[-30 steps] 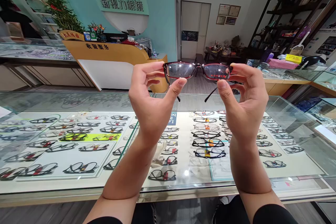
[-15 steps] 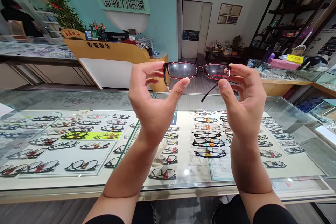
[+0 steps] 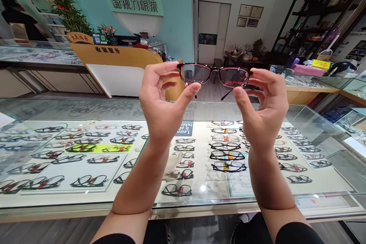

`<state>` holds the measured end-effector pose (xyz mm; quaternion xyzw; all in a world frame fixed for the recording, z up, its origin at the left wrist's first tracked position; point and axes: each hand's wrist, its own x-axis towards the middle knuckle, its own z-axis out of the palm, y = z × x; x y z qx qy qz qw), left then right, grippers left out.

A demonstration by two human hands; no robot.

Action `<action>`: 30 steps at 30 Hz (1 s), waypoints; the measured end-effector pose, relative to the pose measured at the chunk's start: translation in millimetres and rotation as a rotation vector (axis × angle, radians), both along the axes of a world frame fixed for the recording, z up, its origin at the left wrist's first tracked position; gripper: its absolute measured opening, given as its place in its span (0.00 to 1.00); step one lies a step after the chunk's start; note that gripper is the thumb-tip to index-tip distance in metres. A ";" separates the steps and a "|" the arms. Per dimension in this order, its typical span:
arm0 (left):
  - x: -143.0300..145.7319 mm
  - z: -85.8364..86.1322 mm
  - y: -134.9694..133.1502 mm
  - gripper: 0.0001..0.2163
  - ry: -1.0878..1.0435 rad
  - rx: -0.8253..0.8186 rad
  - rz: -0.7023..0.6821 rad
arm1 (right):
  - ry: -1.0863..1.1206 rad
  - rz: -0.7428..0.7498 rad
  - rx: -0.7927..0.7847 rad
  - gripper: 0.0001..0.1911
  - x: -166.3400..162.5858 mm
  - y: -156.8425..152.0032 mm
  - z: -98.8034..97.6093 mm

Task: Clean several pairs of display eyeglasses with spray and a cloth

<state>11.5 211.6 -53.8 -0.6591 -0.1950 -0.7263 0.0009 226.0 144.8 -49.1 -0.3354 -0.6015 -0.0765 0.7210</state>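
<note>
A pair of eyeglasses [image 3: 215, 69] with a dark, reddish rectangular frame is held up above the glass counter, lenses facing me. Red lettering shows on the right-hand lens. My left hand [image 3: 162, 99] pinches the left end of the frame between thumb and fingers. At the other end, my right hand [image 3: 263, 103] grips the frame's corner the same way. The temple arms extend away behind the lenses, partly hidden by my thumbs and fingers.
Below my arms, the glass display case [image 3: 200, 206] holds rows of eyeglasses [image 3: 228, 166]. A small printed sign [image 3: 185, 129] lies among them. Farther back stand a wooden reception counter [image 3: 120, 59], a potted plant [image 3: 68, 13] and a dark shelf [image 3: 314, 15]. A person [image 3: 21, 19] is at the far left.
The eyeglasses have turned and levelled, so both lenses now face me more squarely. My hands have shifted slightly left, and more of the printed sign shows.
</note>
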 end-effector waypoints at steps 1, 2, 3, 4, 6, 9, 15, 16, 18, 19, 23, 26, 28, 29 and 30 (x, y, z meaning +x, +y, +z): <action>-2.2 -1.2 5.7 0.31 0.010 -0.013 -0.029 | -0.009 -0.022 0.027 0.19 -1.1 1.2 -0.5; -3.6 -2.2 10.4 0.32 0.017 -0.025 -0.051 | -0.017 -0.038 0.047 0.18 -2.1 2.3 -1.0; -4.3 -3.2 13.8 0.32 0.021 -0.035 -0.066 | -0.022 -0.049 0.064 0.18 -2.9 3.1 -1.5; -4.2 -4.2 15.9 0.33 0.026 -0.042 -0.076 | -0.025 -0.058 0.076 0.18 -3.5 3.7 -1.8; -2.0 -6.3 17.4 0.34 0.034 -0.050 -0.086 | -0.031 -0.062 0.095 0.18 -4.1 4.6 -2.1; 4.6 -9.9 17.0 0.37 0.008 -0.027 -0.078 | -0.036 -0.035 0.122 0.19 -4.3 6.9 -2.3; 16.9 -15.0 18.0 0.39 -0.094 0.093 -0.002 | -0.052 0.012 0.069 0.20 -4.2 12.1 -5.6; 18.0 -15.2 17.6 0.39 -0.097 0.102 0.012 | -0.060 0.004 0.054 0.21 -4.5 12.2 -6.3; 19.9 -14.9 15.5 0.38 -0.102 0.118 0.038 | -0.072 0.000 0.029 0.22 -5.1 11.7 -7.7; 20.8 -14.6 14.0 0.38 -0.106 0.127 0.053 | -0.073 0.009 0.020 0.22 -5.4 11.4 -8.2; 24.3 -12.8 7.5 0.37 -0.107 0.140 0.113 | -0.073 0.047 0.006 0.24 -6.8 10.4 -9.6; 26.6 -11.8 5.0 0.37 -0.112 0.127 0.130 | -0.083 0.025 0.024 0.23 -8.5 9.9 -9.2; 27.5 -11.6 5.1 0.37 -0.130 0.123 0.130 | -0.075 0.024 0.032 0.22 -9.6 9.6 -8.6; 27.8 -11.7 5.6 0.37 -0.137 0.122 0.125 | -0.067 0.031 0.033 0.21 -10.0 9.5 -8.4; 28.0 -11.9 6.4 0.37 -0.142 0.122 0.116 | -0.057 0.038 0.035 0.21 -10.2 9.7 -8.2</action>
